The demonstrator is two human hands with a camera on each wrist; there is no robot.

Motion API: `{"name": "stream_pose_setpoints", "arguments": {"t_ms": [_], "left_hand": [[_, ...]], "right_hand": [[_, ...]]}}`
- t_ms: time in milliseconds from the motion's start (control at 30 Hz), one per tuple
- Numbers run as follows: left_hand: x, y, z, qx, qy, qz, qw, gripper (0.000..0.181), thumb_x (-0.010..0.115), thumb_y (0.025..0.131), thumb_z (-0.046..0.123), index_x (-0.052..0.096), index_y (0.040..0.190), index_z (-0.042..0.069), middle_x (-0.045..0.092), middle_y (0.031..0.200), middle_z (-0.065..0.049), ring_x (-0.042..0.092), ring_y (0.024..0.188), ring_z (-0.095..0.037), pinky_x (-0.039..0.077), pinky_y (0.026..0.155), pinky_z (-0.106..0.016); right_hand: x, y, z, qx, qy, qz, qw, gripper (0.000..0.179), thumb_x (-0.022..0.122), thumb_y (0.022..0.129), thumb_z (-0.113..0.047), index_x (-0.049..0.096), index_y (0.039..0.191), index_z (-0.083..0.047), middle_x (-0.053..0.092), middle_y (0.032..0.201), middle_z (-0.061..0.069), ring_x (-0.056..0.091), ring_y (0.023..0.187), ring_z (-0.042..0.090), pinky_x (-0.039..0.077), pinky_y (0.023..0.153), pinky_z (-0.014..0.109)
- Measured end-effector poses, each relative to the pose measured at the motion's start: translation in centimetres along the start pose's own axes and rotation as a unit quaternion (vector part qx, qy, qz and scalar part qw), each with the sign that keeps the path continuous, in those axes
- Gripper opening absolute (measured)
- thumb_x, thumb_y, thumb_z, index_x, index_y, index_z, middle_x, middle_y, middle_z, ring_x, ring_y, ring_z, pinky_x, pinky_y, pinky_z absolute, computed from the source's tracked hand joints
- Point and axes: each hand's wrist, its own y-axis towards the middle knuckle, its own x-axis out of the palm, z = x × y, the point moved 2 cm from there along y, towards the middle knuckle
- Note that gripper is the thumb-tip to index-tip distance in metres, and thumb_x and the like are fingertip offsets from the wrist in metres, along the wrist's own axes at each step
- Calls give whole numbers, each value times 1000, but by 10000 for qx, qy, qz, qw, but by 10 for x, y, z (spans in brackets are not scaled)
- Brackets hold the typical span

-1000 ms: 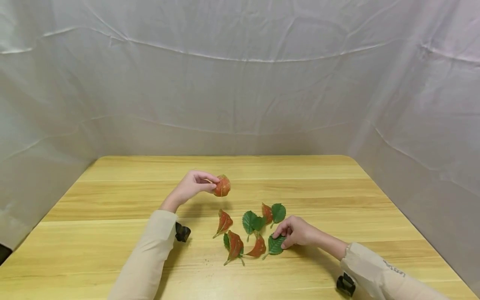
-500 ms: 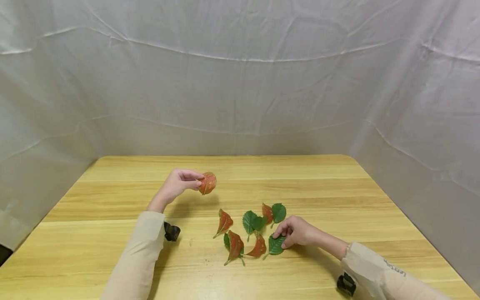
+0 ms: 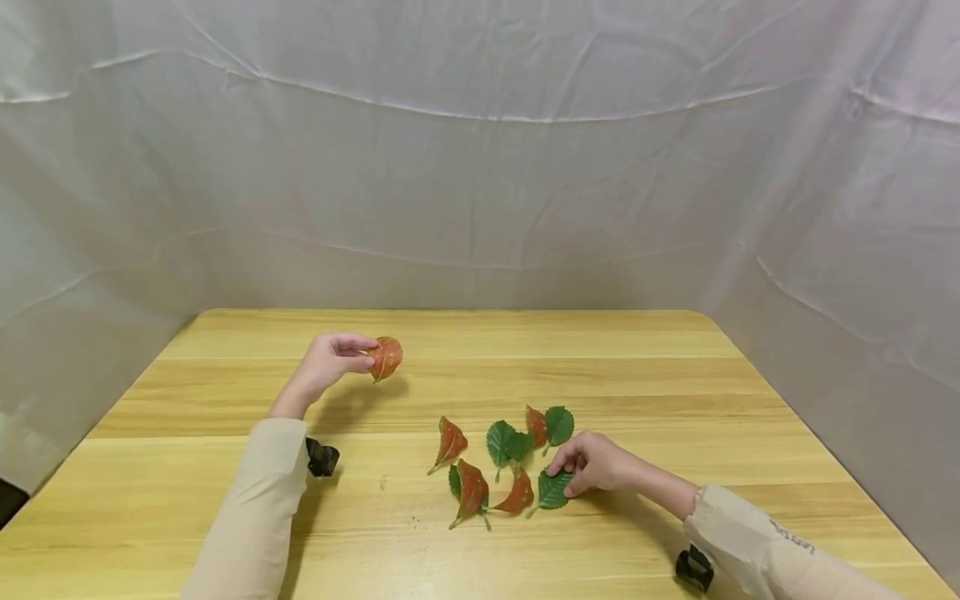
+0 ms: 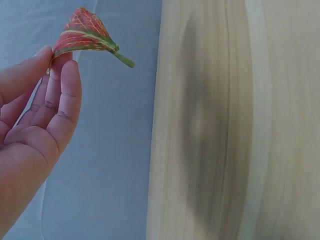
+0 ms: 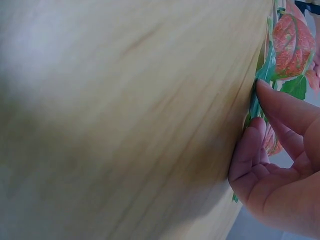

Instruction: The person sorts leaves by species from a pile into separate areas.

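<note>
In the head view my left hand [image 3: 324, 364] holds a red leaf [image 3: 386, 360] above the left part of the table. The left wrist view shows thumb and fingertips pinching this red leaf [image 4: 82, 32] by its edge, its short green stem pointing away. My right hand [image 3: 600, 462] is low at the table, thumb and fingers pinching the right edge of a green leaf [image 3: 553, 489] that has a toothed rim. Left of it lie a curled red leaf [image 3: 516, 493] and another red leaf [image 3: 471, 489] with green partly hidden beneath.
A lone red leaf [image 3: 450, 440] lies left of the group. Two overlapping green leaves [image 3: 498, 442] are in the middle; a red leaf [image 3: 536, 423] and a green leaf [image 3: 558, 425] touch behind them. Grey cloth [image 3: 480, 192] hangs behind the wooden table [image 3: 645, 342] and at both sides.
My left hand has moved left and slightly away with the red leaf. The right hand stays on the green leaf, and the leaves on the table have not moved.
</note>
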Motion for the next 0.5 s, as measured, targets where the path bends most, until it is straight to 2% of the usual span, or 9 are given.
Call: {"name": "stream_pose_setpoints", "arguments": {"t_ms": [267,500], "left_hand": [[-14,-3,-3,-54,-1,48,10000,32,55,83,-9,49,113,-19,51,110,-35,61,74,-11,50,73,-34],[-26,-5,-1,-179,245,196,9993,32,53,84,-8,49,115,-18,49,112,-35,61,76,-10,49,74,-32]], "right_hand": [[-1,0,1,33,-54,3,10000,22,70,65,11,68,86,4,55,75,2,41,61,8,38,51,19],[-1,0,3,85,-11,24,10000,22,70,64,11,68,85,4,54,74,2,42,62,9,38,51,19]]}}
